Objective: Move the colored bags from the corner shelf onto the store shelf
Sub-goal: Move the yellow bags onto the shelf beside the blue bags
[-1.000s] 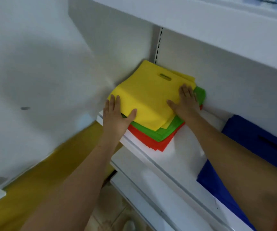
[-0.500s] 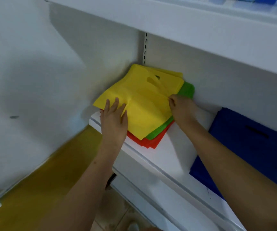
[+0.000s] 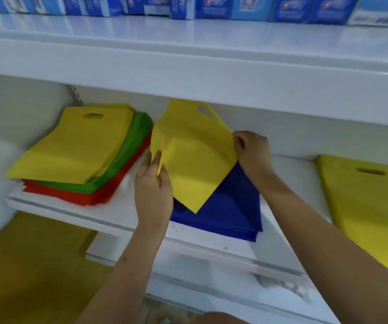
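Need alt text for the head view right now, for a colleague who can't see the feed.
Both hands hold one yellow bag above a blue bag stack on a white shelf: the left hand pinches its left edge, the right hand its right edge. At the left corner lies a yellow, green and red stack; more yellow bags lie far right.

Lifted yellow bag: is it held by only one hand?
No; the left hand and right hand each pinch an edge of the yellow fabric bag.
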The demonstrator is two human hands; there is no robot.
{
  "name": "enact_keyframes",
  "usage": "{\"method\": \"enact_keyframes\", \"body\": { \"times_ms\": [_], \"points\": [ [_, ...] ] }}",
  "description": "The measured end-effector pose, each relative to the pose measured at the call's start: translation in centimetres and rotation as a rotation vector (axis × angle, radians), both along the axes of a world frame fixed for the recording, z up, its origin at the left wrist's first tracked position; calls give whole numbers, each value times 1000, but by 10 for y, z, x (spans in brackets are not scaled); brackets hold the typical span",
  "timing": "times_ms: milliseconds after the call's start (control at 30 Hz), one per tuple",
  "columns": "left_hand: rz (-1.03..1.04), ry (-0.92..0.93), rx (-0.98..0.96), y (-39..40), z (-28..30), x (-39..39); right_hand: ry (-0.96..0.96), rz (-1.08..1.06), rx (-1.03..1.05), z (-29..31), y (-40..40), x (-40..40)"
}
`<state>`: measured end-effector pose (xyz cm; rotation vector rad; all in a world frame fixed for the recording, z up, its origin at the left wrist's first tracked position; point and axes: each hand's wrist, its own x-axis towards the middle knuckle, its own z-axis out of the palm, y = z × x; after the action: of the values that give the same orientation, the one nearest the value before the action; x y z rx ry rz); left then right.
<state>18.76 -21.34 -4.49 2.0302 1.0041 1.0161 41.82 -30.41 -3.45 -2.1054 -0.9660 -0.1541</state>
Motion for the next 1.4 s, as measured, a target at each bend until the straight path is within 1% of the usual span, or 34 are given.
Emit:
{"method": "enact_keyframes", "body": {
  "times_ms": [167,267,400,500,567,633,733,800,833,900,967,1067,1167,1233,1333,1400],
  "points": [
    [-139,-14,-40,-100,-3,60,-133,-114,14,-9,-123,50],
    [-264,-22,-63,-165,-9,86,-162,-210,-4,-15,-197,75],
    [-377,78,-19,-235,-20,116,-193,-340,-76,-27,-284,105],
    [-451,147,-12,-279,-26,134,-196,-343,-126,-28,-334,128],
    [-512,185,50,-301,-32,142,-188,-325,-166,-27,-359,146],
    [-586,246,130,-317,-39,148,-141,-304,-205,-27,-378,165],
    [-663,337,173,-329,-44,157,-72,-232,-335,-34,-396,193],
    [-641,447,202,-330,-45,160,-47,-204,-479,-43,-401,206],
    [-623,512,196,-329,-46,160,-20,-217,-530,-47,-402,208],
    [-612,593,102,-328,-47,161,72,-310,-564,-52,-399,206],
    [-622,599,-3,-328,-48,161,167,-439,-550,-53,-394,199],
    [-628,588,-49,-334,-47,167,279,-585,-499,-50,-386,191],
    [-629,601,-32,-345,-48,174,369,-515,-507,-46,-377,189],
    [-629,604,-9,-350,-50,176,391,-470,-525,-43,-371,189],
    [-657,599,-15,-349,-51,172,365,-510,-523,-37,-366,183],
    [-668,550,-32,-344,-46,166,296,-540,-517,-31,-360,176]
  ]
}}
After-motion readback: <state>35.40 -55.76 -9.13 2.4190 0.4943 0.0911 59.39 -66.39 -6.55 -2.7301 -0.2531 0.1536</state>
